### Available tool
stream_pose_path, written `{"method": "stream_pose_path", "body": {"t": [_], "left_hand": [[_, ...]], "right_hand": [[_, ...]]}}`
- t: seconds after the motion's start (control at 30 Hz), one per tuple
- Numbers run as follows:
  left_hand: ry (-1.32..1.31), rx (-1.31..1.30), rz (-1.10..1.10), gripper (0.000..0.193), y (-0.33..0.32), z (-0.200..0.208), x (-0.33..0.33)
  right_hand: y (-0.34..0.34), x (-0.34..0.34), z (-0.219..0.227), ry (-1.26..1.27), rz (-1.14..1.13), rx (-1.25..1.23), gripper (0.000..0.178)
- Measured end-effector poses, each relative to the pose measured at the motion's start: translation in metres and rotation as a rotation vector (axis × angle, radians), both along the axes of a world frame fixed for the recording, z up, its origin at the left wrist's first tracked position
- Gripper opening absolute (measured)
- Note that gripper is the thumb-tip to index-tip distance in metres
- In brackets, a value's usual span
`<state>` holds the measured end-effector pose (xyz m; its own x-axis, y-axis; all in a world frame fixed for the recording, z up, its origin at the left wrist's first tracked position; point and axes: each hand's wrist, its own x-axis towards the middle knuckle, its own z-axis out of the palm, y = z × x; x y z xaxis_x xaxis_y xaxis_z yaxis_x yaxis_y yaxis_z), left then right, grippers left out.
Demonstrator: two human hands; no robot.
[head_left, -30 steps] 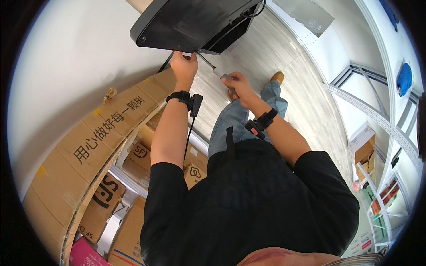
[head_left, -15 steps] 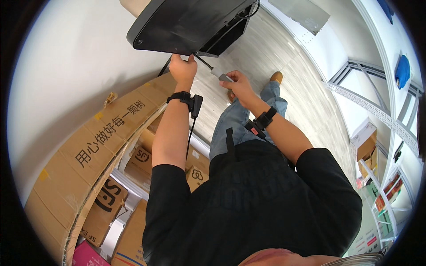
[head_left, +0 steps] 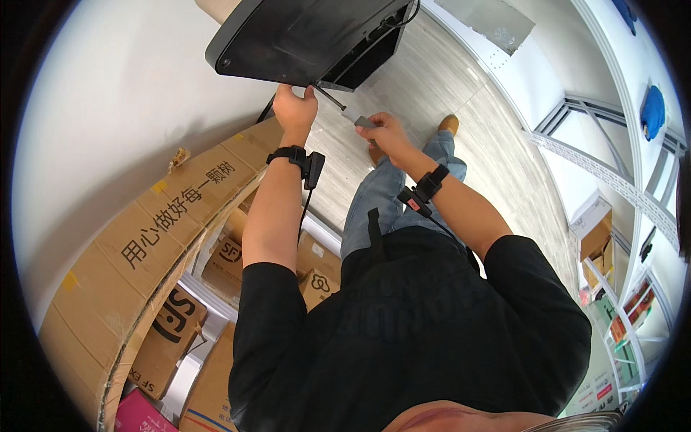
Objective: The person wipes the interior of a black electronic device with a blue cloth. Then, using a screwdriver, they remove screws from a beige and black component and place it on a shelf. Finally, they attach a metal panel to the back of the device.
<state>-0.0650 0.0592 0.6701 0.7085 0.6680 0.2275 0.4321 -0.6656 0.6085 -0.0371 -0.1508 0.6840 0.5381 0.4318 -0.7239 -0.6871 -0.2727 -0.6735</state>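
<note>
A large black casing [head_left: 288, 43], with a cable at its far right, fills the top of the view. My left hand [head_left: 295, 114] is closed at its near edge, thumb showing, other fingertips hidden by the casing. Beside that thumb, a thin dark rod [head_left: 330, 96] slants from the edge down to the right and ends in a wider tip. My right hand [head_left: 390, 137] is closed around the grey handle of a screwdriver-like tool [head_left: 366, 122]. Its front end points at the rod's wider tip. Whether the two touch or are joined, I cannot tell.
At left stands a long cardboard sheet [head_left: 165, 194], with several cardboard boxes [head_left: 173, 327] behind it. A white wall [head_left: 122, 93] rises beyond. Pale wood-look floor [head_left: 497, 158] lies under my feet. White metal racks [head_left: 597, 162] run along the right, with a blue item [head_left: 653, 113] hanging there.
Both hands and the tool have shifted only slightly, mostly upward in the view. The rod's wider tip and the grey tool look a little farther apart. Both grips are kept.
</note>
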Motion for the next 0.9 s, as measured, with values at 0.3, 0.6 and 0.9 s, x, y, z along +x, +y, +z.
{"method": "stream_pose_path", "body": {"t": [0.3, 0.6, 0.9], "left_hand": [[0.05, 0.014, -0.006, 0.033, -0.001, 0.001, -0.001], [0.0, 0.017, 0.021, 0.035, -0.008, -0.007, -0.002], [-0.001, 0.035, 0.034, 0.036, -0.013, -0.007, 0.003]], "right_hand": [[0.0, 0.015, 0.006, 0.141, 0.063, 0.026, 0.029], [-0.002, 0.014, 0.002, 0.178, 0.073, 0.036, 0.032], [0.002, 0.01, 0.011, 0.094, 0.082, 0.058, 0.038]]}}
